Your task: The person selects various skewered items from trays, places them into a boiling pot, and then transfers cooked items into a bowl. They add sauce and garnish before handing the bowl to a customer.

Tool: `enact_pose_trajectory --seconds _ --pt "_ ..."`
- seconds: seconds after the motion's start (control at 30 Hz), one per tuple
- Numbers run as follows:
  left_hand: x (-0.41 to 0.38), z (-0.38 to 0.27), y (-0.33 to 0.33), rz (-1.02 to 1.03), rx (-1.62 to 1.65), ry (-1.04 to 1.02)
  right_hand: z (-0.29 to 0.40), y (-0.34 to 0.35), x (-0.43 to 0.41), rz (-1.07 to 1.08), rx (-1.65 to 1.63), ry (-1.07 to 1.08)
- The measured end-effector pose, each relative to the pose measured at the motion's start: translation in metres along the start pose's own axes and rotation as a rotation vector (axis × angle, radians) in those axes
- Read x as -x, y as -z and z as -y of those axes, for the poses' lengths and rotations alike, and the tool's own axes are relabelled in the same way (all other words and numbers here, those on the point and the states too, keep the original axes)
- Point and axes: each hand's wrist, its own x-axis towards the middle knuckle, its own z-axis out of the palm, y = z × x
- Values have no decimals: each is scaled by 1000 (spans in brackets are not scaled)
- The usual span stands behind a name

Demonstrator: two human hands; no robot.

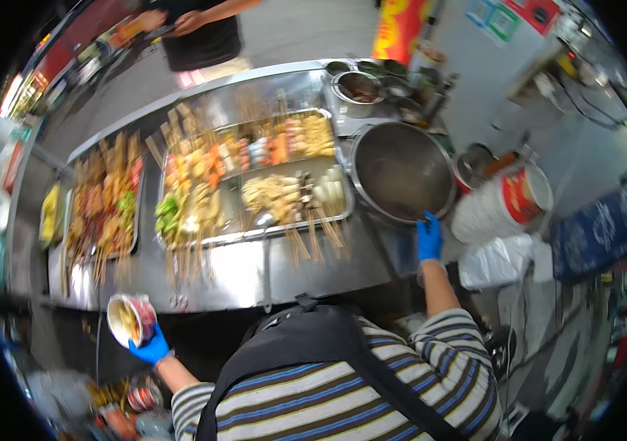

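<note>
My left hand, in a blue glove, holds a paper cup with pieces of food in it, tilted beyond the counter's near edge at the lower left. My right hand, also blue-gloved, is at the near rim of a large steel bowl; its fingers look closed on the rim or on something small there, and I cannot tell which. The bowl's inside looks wet or greasy. Left of it, a steel tray holds skewered foods in rows, with a ladle lying at its near side.
Another tray of skewers is at the left. Stacked paper cups and plastic bags lie right of the bowl. A steel pot and small containers stand behind it. A person in a black top stands across the counter.
</note>
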Motion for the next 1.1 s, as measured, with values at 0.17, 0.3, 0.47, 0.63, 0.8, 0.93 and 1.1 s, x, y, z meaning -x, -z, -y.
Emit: enact_pose_trajectory --seconds 0.17,0.3,0.47,0.63,0.8,0.93,1.1 --pt "-13 -27 5 51 -62 -82 -18 23 -5 20 -77 -21" --pt "-3 -44 3 7 -94 -34 19 35 -4 40 -164 -206" --pt "7 -47 -34 21 -108 -20 132 -3 47 353 -144 279" --pt "-7 -22 -90 134 -127 39 247 -100 139 1141 -37 1064" --pt "-16 14 -135 322 -58 276 229 -204 182 1314 602 936" --pt "-20 32 -144 360 -114 345 225 -221 179 1322 567 1169" --pt "-36 45 -135 339 -138 395 235 -206 164 1231 535 1163"
